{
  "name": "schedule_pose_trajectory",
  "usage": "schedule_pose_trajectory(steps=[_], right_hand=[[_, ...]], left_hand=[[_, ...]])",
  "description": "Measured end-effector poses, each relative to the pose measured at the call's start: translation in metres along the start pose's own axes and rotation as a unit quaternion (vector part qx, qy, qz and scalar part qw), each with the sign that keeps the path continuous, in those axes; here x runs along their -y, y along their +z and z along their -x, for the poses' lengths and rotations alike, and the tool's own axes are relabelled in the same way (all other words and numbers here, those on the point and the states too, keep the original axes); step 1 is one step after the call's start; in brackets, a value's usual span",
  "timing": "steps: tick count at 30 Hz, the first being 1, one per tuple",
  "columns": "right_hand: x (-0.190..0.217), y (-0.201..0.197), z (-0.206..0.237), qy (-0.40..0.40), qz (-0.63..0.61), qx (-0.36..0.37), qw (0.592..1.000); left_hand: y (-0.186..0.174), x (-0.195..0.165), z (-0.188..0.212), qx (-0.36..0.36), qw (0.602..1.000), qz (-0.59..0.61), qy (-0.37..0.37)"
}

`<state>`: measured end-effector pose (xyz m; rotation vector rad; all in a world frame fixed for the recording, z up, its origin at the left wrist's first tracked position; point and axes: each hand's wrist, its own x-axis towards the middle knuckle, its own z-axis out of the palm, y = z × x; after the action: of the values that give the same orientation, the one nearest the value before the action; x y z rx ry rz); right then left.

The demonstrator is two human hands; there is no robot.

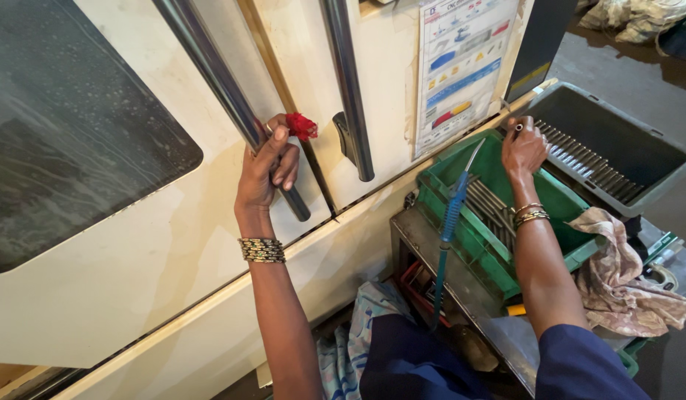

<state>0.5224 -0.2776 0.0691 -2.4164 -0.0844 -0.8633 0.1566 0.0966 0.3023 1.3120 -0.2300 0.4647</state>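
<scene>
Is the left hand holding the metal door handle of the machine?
Yes, the left hand is wrapped around the lower end of the long metal door handle on the cream machine door.

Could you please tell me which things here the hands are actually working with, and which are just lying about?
In hand:
left hand gripping the door handle
right hand holding a small metal rod

Lying about:
green crate
grey tray
rag
blue air gun

Just one view here, it's sitting on the person's head and looking down and forward, close in on a cream machine door [135, 244]. It's also catching a green crate [506, 244] off right.
</scene>
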Motion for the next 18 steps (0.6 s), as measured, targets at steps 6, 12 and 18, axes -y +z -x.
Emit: schedule_pose_trajectory(steps=[6,12,18], right_hand=[[0.0013,-0.0009,0.0009,0.001,0.001,0.006,1.000],[0.0034,-0.0012,0.0000,0.002,0.007,0.006,1.000],[0.0028,-0.0035,0.0023,0.008,0.006,0.013,1.000]], left_hand=[[0.0022,-0.0003,-0.0001,-0.004,1.000,0.010,0.003],[0.0030,-0.0031,-0.0001,-0.006,1.000,0.007,0.004],[0.0013,0.0009,-0.0015,0.000,1.000,0.013,0.006]])
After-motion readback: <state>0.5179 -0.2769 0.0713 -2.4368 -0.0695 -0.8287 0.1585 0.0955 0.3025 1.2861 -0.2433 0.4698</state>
